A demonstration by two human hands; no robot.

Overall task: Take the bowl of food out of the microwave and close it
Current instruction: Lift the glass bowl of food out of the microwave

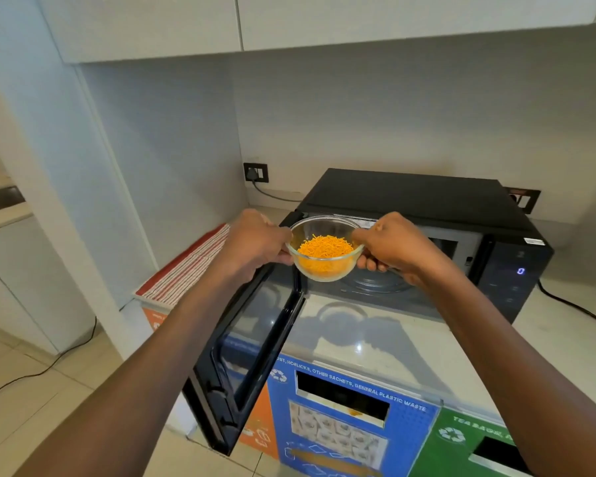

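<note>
**Bowl held in both hands at the microwave's open mouth**

Nearest you, your two bare forearms reach forward from the lower corners and converge on the clear round glass bowl (pixel 325 249). The bowl sits upright, rim facing up, and being round it has no long axis to speak of. You hold it in the air just in front of the open cavity, above the front edge of the pale glossy counter (pixel 375 342).

Your left hand (pixel 255 241) clasps the bowl's left side, knuckles up, thumb at the rim and fingers curled beneath. Your right hand (pixel 391 247) mirrors it on the right side, thumb at the rim, fingertips showing under the base. Both hands are closed on the glass.

The bowl is transparent and about half filled with fine orange strands of food (pixel 325 247), heaped in the middle.

To the lower left, the black microwave door (pixel 245 356) hangs swung wide out over the counter edge. Under the counter, blue and green recycling bin fronts (pixel 344 421) carry white lettering.

Behind the bowl, the black microwave (pixel 427 201) stands on the counter, its panel lit with a small digit, its glass turntable (pixel 375 284) visible inside.
</note>
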